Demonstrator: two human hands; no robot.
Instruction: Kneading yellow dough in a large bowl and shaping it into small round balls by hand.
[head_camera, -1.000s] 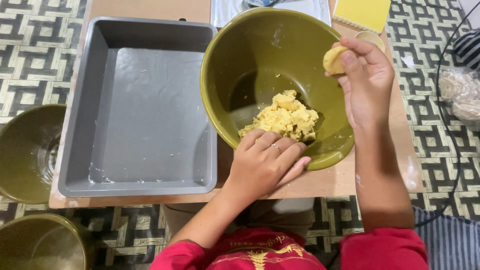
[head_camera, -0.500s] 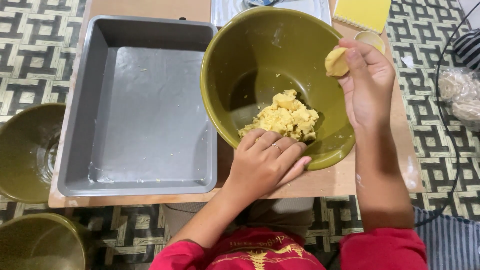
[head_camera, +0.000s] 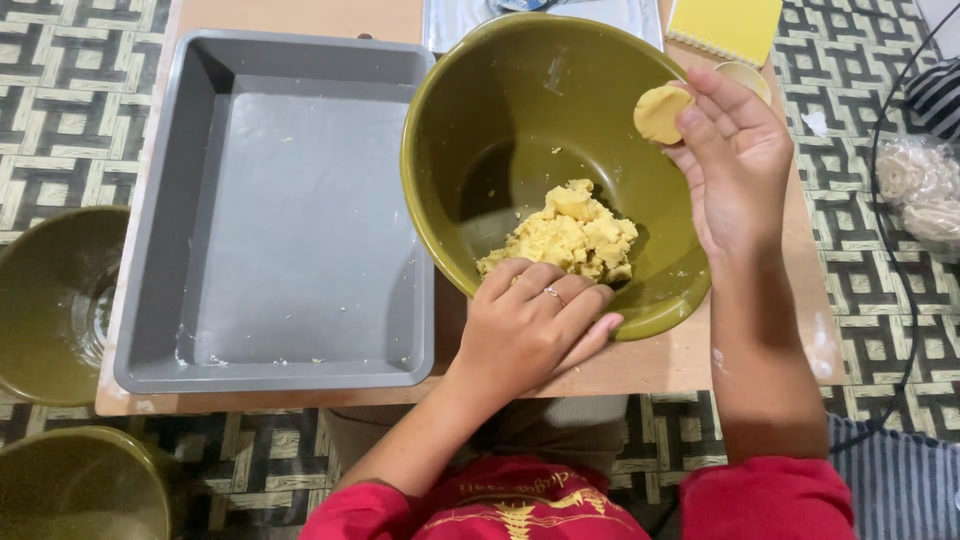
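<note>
Dough disc (head_camera: 662, 112): pale yellow, flattened | right hand (head_camera: 735, 160) pinches it

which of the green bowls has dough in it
The olive-green bowl on the table, gripped by the left hand; the two bowls on the floor at left hold none.

olive-green bowl (head_camera: 520, 110), pale-yellow dough (head_camera: 570, 235) — grey tray (head_camera: 280, 210)

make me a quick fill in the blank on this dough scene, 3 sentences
1. The right hand holds a flattened piece of dough above the ____ bowl.
2. The left hand grips the bowl's near ____.
3. The grey tray lies to the ____ of the bowl.

Missing words: green; rim; left
</note>
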